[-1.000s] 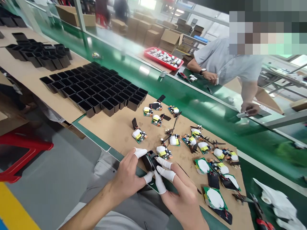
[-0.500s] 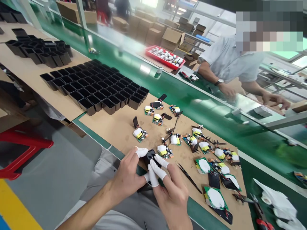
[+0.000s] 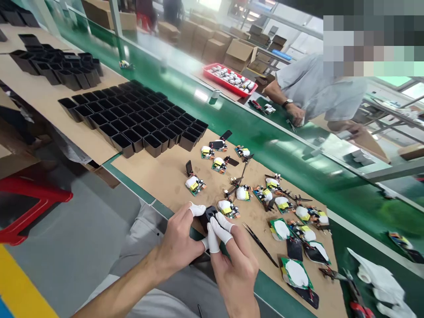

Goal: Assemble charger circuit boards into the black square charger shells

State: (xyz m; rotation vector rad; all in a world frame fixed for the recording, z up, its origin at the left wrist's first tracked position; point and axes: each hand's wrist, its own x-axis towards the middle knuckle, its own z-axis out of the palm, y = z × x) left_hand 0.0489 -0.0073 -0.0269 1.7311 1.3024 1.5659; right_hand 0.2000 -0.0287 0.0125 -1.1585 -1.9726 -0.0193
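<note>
Both my hands wear white finger cots and meet at the near edge of the cardboard-covered bench. My left hand grips a small black plastic case from the left, thumb on top. My right hand presses its capped fingertips onto the same case from the right. Just beyond the case lies a small circuit board with a white blob and yellow part. Black tweezers lie on the cardboard to the right of my right hand.
Several more circuit boards are scattered over the cardboard, with green-backed ones at the right. Rows of empty black cases stand at the left. A green conveyor runs behind; a person in a grey shirt works across it beside a red tray.
My right fingers have curled in and closed tighter over the black case, covering more of it. The person across the belt has pulled their arms back toward themselves.
</note>
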